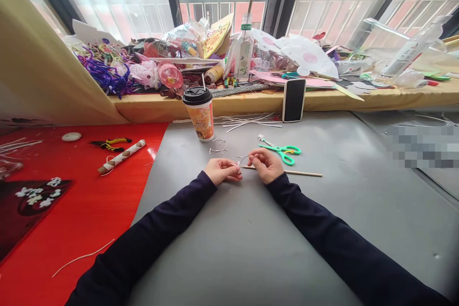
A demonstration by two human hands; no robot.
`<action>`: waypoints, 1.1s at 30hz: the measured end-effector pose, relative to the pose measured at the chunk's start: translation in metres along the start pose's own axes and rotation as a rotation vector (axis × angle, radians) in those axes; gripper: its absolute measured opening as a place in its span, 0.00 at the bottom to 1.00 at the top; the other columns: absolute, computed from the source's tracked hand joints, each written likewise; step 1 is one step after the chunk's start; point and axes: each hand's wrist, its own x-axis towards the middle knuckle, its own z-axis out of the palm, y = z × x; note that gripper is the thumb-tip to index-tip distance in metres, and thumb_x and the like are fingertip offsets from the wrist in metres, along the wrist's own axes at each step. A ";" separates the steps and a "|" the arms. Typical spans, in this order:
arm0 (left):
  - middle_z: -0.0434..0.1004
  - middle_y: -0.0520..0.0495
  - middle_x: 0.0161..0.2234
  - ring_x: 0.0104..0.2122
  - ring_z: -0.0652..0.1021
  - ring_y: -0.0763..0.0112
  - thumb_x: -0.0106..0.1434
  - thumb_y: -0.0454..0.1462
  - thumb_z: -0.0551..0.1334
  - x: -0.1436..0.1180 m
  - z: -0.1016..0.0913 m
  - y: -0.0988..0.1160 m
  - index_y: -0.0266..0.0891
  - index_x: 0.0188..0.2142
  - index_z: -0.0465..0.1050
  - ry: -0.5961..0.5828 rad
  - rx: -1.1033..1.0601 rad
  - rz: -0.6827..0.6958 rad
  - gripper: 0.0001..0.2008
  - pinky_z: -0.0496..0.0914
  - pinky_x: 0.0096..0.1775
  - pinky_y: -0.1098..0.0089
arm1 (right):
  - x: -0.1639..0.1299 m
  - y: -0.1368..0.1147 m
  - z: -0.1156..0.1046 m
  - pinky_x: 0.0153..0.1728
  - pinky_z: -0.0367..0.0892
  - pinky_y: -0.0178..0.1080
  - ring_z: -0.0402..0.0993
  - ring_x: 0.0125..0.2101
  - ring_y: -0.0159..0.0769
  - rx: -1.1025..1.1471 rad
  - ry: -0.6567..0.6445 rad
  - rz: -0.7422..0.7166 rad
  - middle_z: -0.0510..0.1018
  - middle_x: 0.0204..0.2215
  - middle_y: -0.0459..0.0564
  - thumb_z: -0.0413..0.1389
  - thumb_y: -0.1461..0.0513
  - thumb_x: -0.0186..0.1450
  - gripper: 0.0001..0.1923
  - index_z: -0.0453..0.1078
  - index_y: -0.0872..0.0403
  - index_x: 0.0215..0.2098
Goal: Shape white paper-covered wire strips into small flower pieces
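At the bottom of the frame two dark sleeves run up across the grey table (322, 229) to the hands, which meet just above the centre. The left hand (223, 171) is curled, its fingertips pinching one end of a thin pale wire (244, 158); the right hand (266, 164) pinches the other end, so the wire arches between them in a small loop. It looks very light and springy, likely to bend and keep a kink, and too fine to hold except by fingertip pinch close to the spot being worked. A slim wooden stick (303, 173) lies under the right hand and runs out toward the right. Just beyond, green scissors (285, 151) lie flat, and wire offcuts (218, 146) sit near a lidded paper cup (199, 113). Further up, a phone (294, 100) leans on the sill. At left, on the red mat (86, 201), lie pliers (109, 144) and a wrapped tube (122, 156). The far windowsill carries a heap of craft clutter.
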 end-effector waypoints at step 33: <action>0.76 0.43 0.30 0.31 0.75 0.70 0.45 0.39 0.65 0.008 -0.006 -0.005 0.33 0.32 0.70 0.100 0.123 0.222 0.15 0.67 0.29 0.73 | 0.010 0.015 -0.049 0.37 0.59 0.38 0.62 0.34 0.37 -0.904 -0.436 -0.259 0.69 0.30 0.52 0.50 0.60 0.57 0.08 0.68 0.56 0.28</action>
